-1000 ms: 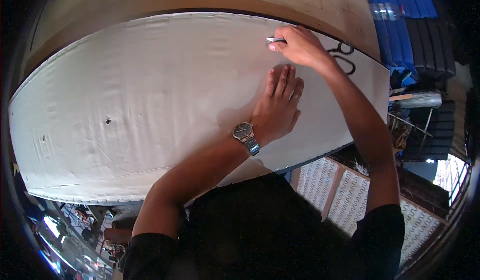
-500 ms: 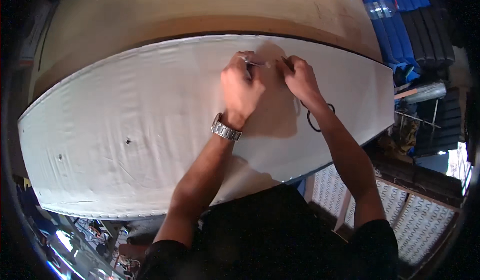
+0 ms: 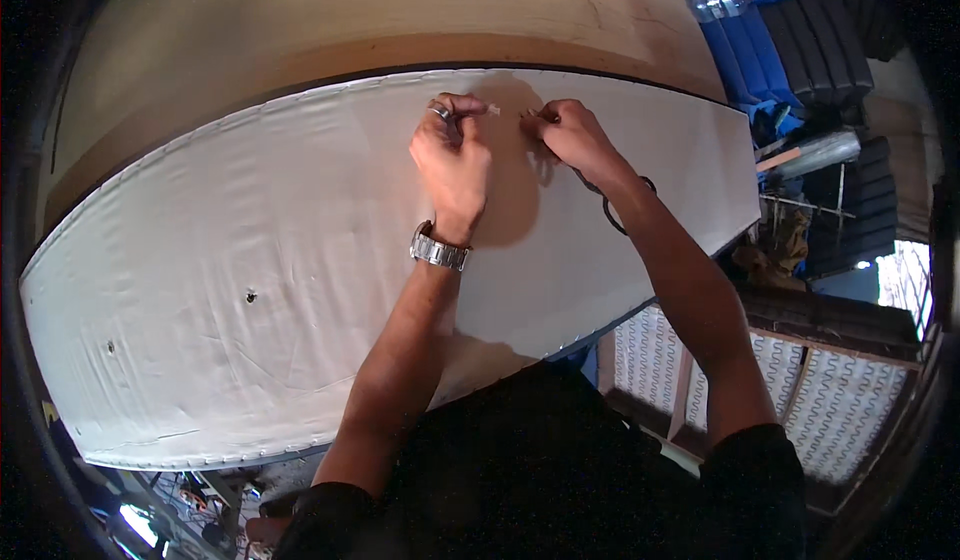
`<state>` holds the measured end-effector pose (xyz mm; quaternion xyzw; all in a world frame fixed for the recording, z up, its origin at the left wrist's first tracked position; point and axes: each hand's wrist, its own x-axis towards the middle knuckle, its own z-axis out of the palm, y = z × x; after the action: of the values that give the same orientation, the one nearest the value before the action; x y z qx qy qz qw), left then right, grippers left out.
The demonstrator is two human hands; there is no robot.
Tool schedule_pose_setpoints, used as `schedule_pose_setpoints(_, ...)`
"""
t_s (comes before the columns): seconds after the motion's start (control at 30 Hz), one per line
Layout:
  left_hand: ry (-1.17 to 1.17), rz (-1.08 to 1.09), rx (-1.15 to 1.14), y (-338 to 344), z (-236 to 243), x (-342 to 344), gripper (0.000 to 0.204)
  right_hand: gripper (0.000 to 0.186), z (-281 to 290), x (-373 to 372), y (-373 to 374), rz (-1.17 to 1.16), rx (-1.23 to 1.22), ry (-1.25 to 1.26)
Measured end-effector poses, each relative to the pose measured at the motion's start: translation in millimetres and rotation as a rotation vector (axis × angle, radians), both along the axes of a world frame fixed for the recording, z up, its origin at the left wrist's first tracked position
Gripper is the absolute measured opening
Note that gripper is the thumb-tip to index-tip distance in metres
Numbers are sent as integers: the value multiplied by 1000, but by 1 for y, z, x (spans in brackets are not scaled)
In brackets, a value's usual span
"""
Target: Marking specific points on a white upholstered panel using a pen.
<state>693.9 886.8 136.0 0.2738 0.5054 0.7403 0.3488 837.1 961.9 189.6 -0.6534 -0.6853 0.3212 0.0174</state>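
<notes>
A long panel covered in white fabric (image 3: 340,230) lies under both my hands, with a row of staples along its dark edges. My left hand (image 3: 450,165), with a ring and a metal watch at the wrist, is closed in a pinch. A small pale, clear-looking bit (image 3: 493,110) sticks out at its fingertips. A short gap to the right, my right hand (image 3: 578,142) is also closed at the fingertips over the panel. Whatever it pinches is too small to name. A dark cord (image 3: 612,218) loops beside my right wrist, partly hidden by the forearm.
Two small holes, one of them a dark hole (image 3: 251,297), mark the panel's left part. Behind it stands a tan board (image 3: 350,10). Blue folded pads (image 3: 750,55) and a clear plastic bottle (image 3: 718,3) are at far right. A frame with zigzag springs (image 3: 840,410) stands lower right.
Both hands appear further left in the picture, as does the panel's right end, so the view has shifted. My fingertips stay close together, and both hands remain pinched.
</notes>
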Motion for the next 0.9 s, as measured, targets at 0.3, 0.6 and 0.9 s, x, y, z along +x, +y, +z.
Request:
schedule_pose_setpoints(0.3, -104, 21, 29, 2, 5, 2, 17, 37, -26, -6, -24, -224, 249, -46)
schedule_pose_setpoints(0.6, -117, 40, 76, 3, 0, 0, 17, 33, -7, -18, -20, -23, 244, -316)
schedule_pose_setpoints(0.9, 236, 7, -50, -10, 8, 2, 17, 24, -1, -10, -21, 259, 331, -384)
